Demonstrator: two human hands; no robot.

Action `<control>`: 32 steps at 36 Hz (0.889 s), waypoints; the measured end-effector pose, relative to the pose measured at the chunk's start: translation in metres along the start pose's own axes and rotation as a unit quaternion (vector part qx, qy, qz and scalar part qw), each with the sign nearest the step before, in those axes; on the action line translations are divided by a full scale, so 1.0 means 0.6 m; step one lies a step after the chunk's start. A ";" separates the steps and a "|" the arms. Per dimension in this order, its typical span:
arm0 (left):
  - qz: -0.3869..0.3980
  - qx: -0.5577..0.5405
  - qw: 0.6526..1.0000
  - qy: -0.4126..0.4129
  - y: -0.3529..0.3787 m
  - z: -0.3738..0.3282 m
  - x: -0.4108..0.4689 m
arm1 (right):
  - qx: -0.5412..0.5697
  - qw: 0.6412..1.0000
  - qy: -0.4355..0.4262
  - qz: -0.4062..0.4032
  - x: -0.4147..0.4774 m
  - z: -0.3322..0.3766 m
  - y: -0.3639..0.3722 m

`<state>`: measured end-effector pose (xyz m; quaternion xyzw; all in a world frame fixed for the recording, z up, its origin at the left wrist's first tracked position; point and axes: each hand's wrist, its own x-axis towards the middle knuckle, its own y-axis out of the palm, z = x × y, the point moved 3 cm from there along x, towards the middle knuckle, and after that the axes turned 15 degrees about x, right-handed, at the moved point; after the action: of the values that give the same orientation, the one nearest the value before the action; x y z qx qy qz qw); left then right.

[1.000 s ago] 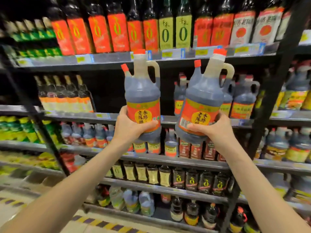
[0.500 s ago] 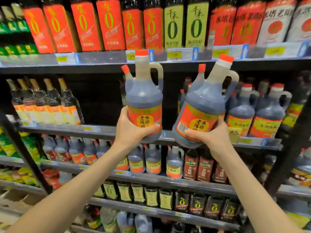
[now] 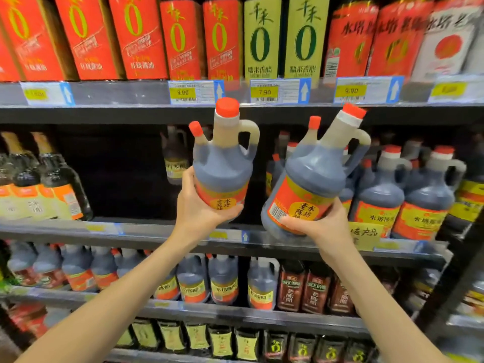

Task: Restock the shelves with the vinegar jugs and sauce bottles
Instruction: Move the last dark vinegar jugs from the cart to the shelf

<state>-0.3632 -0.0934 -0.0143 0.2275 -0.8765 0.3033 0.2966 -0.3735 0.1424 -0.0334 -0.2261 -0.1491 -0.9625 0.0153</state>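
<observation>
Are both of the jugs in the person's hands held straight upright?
No: the right-hand jug leans to the right in the right hand, while the left-hand jug stands upright in the left hand.

The two held jugs (image 3: pixel 222 169) are seen to be of frosted, translucent plastic with a matt skin. Their caps (image 3: pixel 227 106) are of smooth red plastic, and their labels (image 3: pixel 296 205) are printed on glossy film. The shelf (image 3: pixel 104 115) is made of dark, matt-painted metal. The price tags (image 3: pixel 264 91) are paper behind shiny clear plastic. The bottles (image 3: pixel 60 184) at middle left appear glossy, like glass.
</observation>
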 end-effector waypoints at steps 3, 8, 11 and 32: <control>0.018 -0.009 1.000 0.001 0.014 0.014 0.011 | -0.002 1.000 0.001 -0.010 -0.001 -0.005 -0.001; 0.068 -0.012 0.998 -0.001 0.037 0.050 0.033 | 0.007 0.999 -0.008 -0.030 -0.007 -0.012 -0.004; 0.101 -0.004 0.995 0.006 0.049 0.064 0.041 | 0.008 0.999 -0.012 -0.044 -0.011 -0.019 -0.005; 0.251 0.034 0.967 -0.023 0.153 0.144 0.092 | -0.023 0.988 -0.027 -0.152 -0.029 -0.045 -0.014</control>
<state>-0.4889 -0.0979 -0.0699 0.0169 -0.9014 0.3923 0.1825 -0.3705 0.1422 -0.0664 -0.2267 -0.1600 -0.9504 -0.1408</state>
